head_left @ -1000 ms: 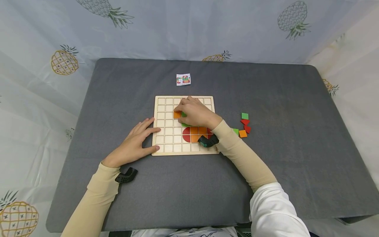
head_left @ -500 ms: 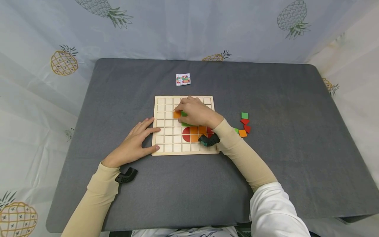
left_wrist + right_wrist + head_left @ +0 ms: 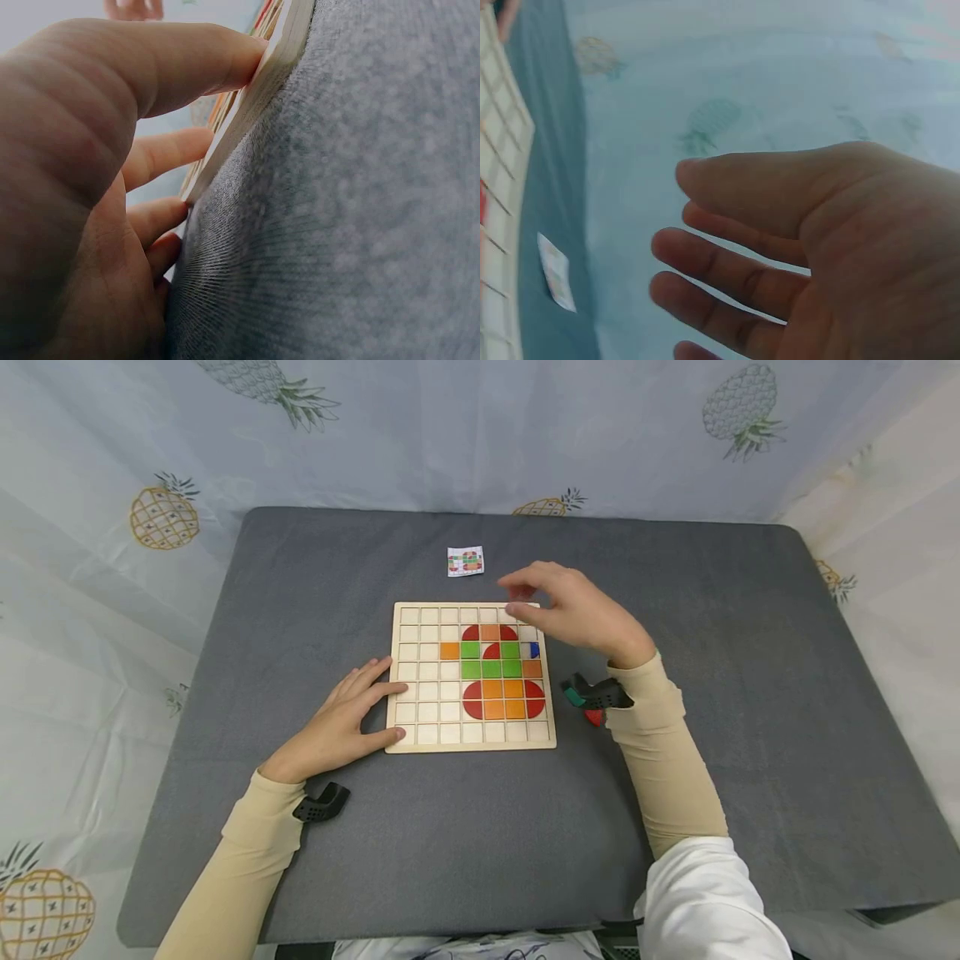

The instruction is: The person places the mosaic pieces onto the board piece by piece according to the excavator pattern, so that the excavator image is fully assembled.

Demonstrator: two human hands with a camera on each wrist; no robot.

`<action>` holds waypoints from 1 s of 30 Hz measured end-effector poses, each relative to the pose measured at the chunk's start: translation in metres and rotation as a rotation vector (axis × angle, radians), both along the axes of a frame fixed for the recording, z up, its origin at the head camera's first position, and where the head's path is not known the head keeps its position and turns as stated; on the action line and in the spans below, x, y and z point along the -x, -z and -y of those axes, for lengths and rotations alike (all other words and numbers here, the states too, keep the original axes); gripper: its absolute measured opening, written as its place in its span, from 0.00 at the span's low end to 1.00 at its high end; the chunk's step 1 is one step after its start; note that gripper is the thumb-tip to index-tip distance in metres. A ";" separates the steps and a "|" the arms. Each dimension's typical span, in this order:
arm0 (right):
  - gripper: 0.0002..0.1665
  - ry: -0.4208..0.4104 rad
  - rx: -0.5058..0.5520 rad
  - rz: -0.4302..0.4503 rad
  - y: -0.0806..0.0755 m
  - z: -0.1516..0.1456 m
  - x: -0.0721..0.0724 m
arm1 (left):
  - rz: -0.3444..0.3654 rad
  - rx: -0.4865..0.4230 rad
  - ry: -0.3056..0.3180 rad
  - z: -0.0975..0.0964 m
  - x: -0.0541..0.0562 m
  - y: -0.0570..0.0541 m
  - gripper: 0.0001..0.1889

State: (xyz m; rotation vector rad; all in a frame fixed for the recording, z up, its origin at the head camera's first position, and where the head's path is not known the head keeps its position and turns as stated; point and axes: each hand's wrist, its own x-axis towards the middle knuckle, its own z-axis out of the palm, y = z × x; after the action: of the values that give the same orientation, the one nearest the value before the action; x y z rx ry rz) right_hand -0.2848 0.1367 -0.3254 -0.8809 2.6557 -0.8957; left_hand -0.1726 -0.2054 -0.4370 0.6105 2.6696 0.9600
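Observation:
A wooden grid board [image 3: 472, 747] lies flat, with colored tiles in its cells. Green tiles [image 3: 470, 669], red curved pieces [image 3: 472, 701] and orange tiles [image 3: 492, 710] fill its middle and right. A single orange tile [image 3: 449, 651] sits at the left of the upper green row, and a blue piece [image 3: 534, 650] near the right rim. My left hand [image 3: 337, 727] rests spread against the left rim; the left wrist view shows its thumb [image 3: 217, 56] touching the edge. Over the upper right corner hovers my right hand [image 3: 581, 610], its fingers loosely bent and holding nothing.
Behind the board lies a small printed card [image 3: 465, 562] with a colored pattern. A red piece [image 3: 593, 717] peeks out beside the right wrist camera; the forearm covers whatever else is there. Grey cloth [image 3: 750, 693] covers the table, and a pineapple-print curtain [image 3: 420, 435] hangs behind.
My right hand has left the tiles around the orange one and moved right, uncovering the red, green and blue pieces. Its arm now hides most loose tiles at the right. The left hand stays put.

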 end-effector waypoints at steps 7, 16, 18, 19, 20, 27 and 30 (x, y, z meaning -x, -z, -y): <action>0.23 0.186 0.057 -0.026 -0.018 -0.055 -0.010 | -0.018 0.000 0.006 -0.001 0.000 0.001 0.34; 0.20 0.221 -0.089 -0.015 -0.007 -0.099 -0.027 | -0.012 -0.002 0.001 0.001 0.000 0.002 0.33; 0.20 0.218 -0.112 -0.009 -0.001 -0.106 -0.029 | -0.006 0.000 -0.001 0.001 0.000 0.001 0.33; 0.19 0.214 -0.121 -0.004 0.003 -0.110 -0.030 | -0.002 0.001 -0.002 0.001 0.000 0.001 0.33; 0.19 0.213 -0.133 0.000 0.006 -0.113 -0.031 | 0.000 0.004 -0.002 0.001 0.000 0.000 0.34; 0.18 0.234 -0.244 0.090 0.032 -0.128 -0.036 | 0.017 0.023 -0.008 0.001 0.000 -0.001 0.35; 0.18 0.220 -0.288 0.102 0.042 -0.132 -0.036 | 0.020 0.026 -0.005 0.000 0.001 -0.001 0.35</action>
State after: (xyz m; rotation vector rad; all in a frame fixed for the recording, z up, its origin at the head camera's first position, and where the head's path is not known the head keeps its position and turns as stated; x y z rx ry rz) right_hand -0.2487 0.2688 -0.3674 -0.4715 2.7338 -0.5604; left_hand -0.1732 -0.2052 -0.4361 0.5861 2.6629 0.9266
